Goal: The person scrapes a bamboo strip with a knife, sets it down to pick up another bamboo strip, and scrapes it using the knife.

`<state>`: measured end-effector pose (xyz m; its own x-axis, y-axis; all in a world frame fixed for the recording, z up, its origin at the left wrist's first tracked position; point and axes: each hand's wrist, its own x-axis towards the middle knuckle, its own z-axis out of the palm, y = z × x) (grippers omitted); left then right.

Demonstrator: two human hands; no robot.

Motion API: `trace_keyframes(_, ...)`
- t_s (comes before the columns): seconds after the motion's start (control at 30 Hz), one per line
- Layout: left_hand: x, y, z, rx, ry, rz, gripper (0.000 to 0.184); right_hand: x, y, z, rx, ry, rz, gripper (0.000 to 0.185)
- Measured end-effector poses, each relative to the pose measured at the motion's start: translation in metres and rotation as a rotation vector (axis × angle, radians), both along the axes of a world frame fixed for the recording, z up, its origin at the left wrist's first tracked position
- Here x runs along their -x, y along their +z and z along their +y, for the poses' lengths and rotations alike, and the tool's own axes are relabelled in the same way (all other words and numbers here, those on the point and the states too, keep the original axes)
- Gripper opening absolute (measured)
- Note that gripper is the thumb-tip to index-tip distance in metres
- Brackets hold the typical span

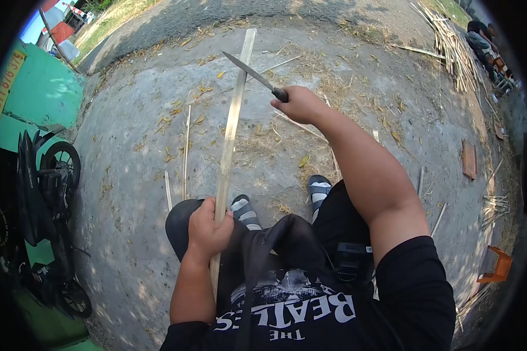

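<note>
My left hand is closed around the lower part of a long, flat strip of bamboo, which rises over my lap and points away from me. In my right hand, stretched out in front, is the dark handle of a long knife. The knife's blade slants up and to the left across the far part of the strip. Whether the edge touches the bamboo or only passes over it, I cannot tell.
Thin bamboo slivers and dry leaves lie on the concrete ground. A pile of bamboo sticks is at far right, near another person. A motorcycle stands at left by a green wall. An orange plastic object sits at right.
</note>
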<state>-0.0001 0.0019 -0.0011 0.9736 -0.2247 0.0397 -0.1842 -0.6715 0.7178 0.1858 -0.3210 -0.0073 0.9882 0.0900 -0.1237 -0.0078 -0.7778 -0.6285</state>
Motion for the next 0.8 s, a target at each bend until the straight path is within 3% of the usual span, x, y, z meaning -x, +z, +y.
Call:
trace_keyframes(0.07,-0.002,-0.003,-0.002,-0.009,-0.010,-0.039,0.015,0.011,0.002,0.007,-0.017,0.126,0.145,0.040)
trace_keyframes(0.2,-0.003,0.001,-0.006,0.055,0.031,0.039,0.014,0.047,0.011,0.055,0.055,0.599,0.113,0.035)
trace_keyframes(0.3,-0.001,0.002,-0.005,0.049,0.030,0.019,0.014,0.048,0.003,0.058,-0.034,0.705,0.078,0.035)
trace_keyframes(0.5,0.001,-0.001,0.001,0.023,0.002,-0.020,0.015,0.003,-0.002,0.005,-0.026,0.051,0.066,0.039)
trace_keyframes(0.67,-0.003,0.003,-0.005,0.055,0.034,0.042,0.015,0.041,0.007,0.054,0.131,0.551,0.012,0.031)
trace_keyframes(0.73,-0.003,-0.001,-0.004,0.048,0.021,0.022,0.017,0.059,0.021,0.072,0.116,0.617,0.015,0.029)
trace_keyframes(0.8,0.000,-0.001,-0.002,0.009,-0.002,-0.003,0.018,0.048,0.018,0.066,0.147,0.515,-0.022,0.027)
